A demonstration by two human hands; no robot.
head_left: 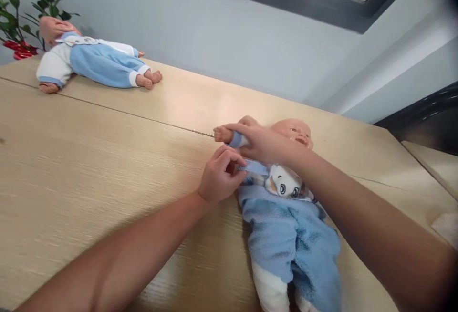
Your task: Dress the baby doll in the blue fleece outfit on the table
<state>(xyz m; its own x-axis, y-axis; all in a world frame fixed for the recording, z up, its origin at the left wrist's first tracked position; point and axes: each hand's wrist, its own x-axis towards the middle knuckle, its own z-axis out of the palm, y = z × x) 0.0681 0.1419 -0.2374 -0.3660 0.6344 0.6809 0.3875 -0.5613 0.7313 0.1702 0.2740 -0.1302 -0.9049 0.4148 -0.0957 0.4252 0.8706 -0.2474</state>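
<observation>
A baby doll (291,243) in a light blue and white outfit lies on its back on the table, its head away from me. My right hand (255,140) is closed around the doll's sleeved arm, just behind the blue cuff; the doll's small hand (222,134) sticks out past my fingers. Between thumb and fingertips, my left hand (222,174) pinches a light blue strip of cloth (255,167) at the side of the outfit's chest. Beside this strip is a white animal-face patch (284,182). My right forearm covers part of the doll's chest and neck.
A second doll (102,61) in similar clothes lies on the far left of the wooden table (107,169). Behind it stands a leafy plant (16,11) with red wrapping. A wall and a dark-framed window (311,4) bound the far side. A black object (429,119) is at right.
</observation>
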